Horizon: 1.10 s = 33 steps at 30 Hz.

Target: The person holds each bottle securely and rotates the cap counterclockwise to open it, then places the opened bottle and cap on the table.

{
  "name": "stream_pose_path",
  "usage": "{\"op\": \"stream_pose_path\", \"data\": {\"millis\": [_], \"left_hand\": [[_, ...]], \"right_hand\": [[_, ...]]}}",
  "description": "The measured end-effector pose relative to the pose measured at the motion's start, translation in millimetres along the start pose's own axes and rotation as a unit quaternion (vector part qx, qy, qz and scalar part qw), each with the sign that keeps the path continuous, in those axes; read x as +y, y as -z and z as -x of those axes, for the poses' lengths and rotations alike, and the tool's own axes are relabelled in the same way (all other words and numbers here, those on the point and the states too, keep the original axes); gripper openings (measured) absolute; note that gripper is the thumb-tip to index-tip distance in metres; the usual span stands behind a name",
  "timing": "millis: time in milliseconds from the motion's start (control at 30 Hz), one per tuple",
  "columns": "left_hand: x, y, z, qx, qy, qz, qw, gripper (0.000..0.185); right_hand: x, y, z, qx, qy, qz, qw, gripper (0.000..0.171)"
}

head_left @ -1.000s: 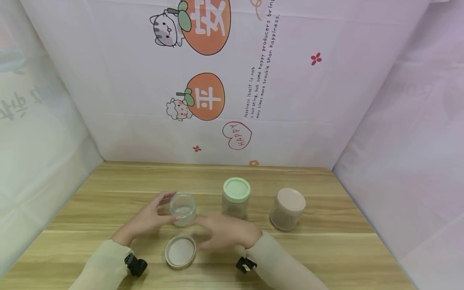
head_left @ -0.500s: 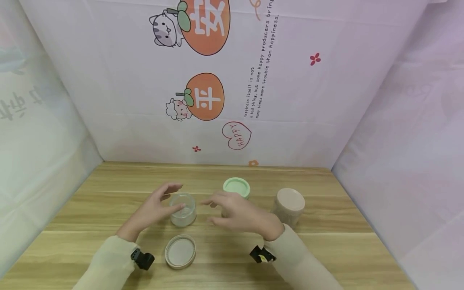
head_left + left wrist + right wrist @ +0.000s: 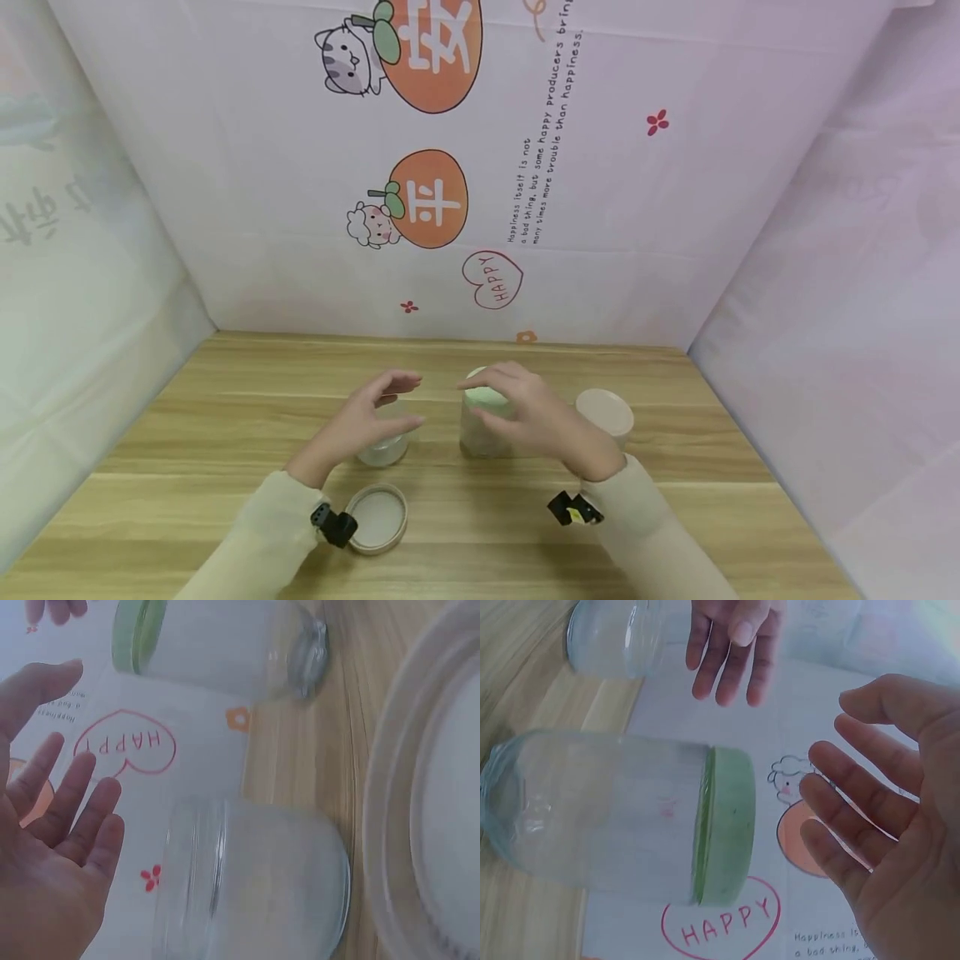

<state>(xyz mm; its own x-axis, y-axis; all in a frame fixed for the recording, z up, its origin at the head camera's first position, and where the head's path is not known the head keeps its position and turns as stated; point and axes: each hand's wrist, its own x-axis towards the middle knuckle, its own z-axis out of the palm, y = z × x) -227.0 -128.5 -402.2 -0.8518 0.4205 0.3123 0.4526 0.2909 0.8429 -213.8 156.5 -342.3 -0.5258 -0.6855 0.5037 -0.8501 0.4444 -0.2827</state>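
Note:
My left hand (image 3: 360, 425) hovers over the lidless glass jar (image 3: 384, 452), its fingers spread and bent with nothing in them. In the left wrist view a gap separates that hand from the jar (image 3: 259, 881). The right hand (image 3: 540, 417) hangs in the air by the jar with the green lid (image 3: 483, 437), hiding part of it. Its loose fingers hold nothing and stay apart from the green lid (image 3: 731, 825) in the right wrist view. Nearer the front, a beige lid (image 3: 377, 518) lies on the table with its hollow side up.
A jar with a pale pink lid (image 3: 604, 410) stands at the right, partly behind the right forearm. All of this rests on a wood-grain table (image 3: 675, 533). Printed white cloth (image 3: 585, 292) closes off the back and both sides.
Both hands have moved rightward and up off the lidless jar. The right hand has travelled from beside it to the green-lidded jar. The jars and the beige lid have stayed put.

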Motion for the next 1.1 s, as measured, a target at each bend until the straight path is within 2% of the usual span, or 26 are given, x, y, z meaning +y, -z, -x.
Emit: {"op": "stream_pose_path", "data": {"millis": [167,333,600,800,1100], "left_hand": [[3.4,-19.6,-10.1,-0.017,0.025,0.042,0.9987,0.065],[5.9,-41.5,-18.0,-0.031,0.046,0.059,0.9967,0.075],[4.7,-74.4,-28.6,-0.032,0.058,0.047,0.9967,0.091],[-2.1,-87.2,-34.4,-0.013,0.068,0.05,0.9963,0.094],[-5.1,-97.4,-38.1,0.016,0.08,0.059,0.9949,0.092]], "right_hand": [[11,3,7,0.027,-0.029,0.026,0.999,0.032],[20,2,12,0.048,-0.049,0.053,0.996,0.043],[28,-8,19,0.017,-0.141,0.07,0.987,0.063],[32,-14,21,0.018,-0.184,0.084,0.979,0.072],[36,-25,25,0.031,-0.211,0.104,0.971,0.082]]}}
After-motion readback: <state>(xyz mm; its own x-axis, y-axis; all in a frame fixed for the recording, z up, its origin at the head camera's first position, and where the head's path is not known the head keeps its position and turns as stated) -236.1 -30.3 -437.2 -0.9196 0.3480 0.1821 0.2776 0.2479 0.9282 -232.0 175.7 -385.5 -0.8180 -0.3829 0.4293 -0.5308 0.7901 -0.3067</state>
